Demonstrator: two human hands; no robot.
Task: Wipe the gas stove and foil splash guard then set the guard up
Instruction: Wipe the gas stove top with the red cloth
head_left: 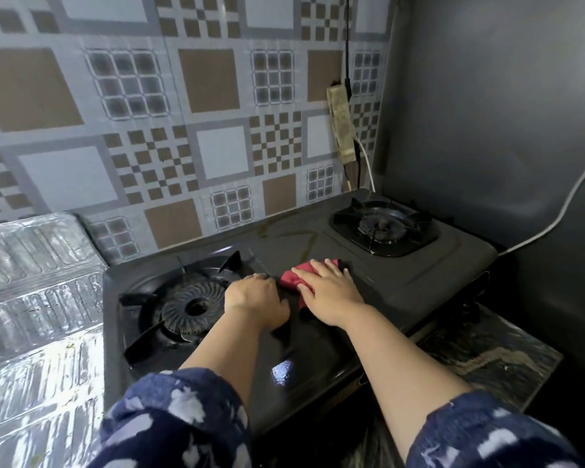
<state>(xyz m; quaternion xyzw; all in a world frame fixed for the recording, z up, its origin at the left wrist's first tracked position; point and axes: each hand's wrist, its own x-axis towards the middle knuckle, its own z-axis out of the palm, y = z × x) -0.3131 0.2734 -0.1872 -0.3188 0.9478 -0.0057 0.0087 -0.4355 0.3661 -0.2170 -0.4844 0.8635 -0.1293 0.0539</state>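
A black two-burner gas stove [402, 275] fills the middle of the view, with wet streaks on its top between the burners. My right hand [328, 292] lies flat, fingers spread, pressing a red cloth [293, 278] onto the stove's centre. Beside it my left hand [257, 300] is curled at the edge of the left burner [190, 309], touching the stove top; whether it grips anything is hidden. The silver foil splash guard [38, 315] lies flat on the counter to the left of the stove.
The right burner [384, 228] sits at the back right. A power strip [341, 125] hangs on the patterned tile wall with cables running down behind the stove. A dark grey panel stands at the right, a white cable [554, 221] across it. Marbled counter [493, 356] shows at the front right.
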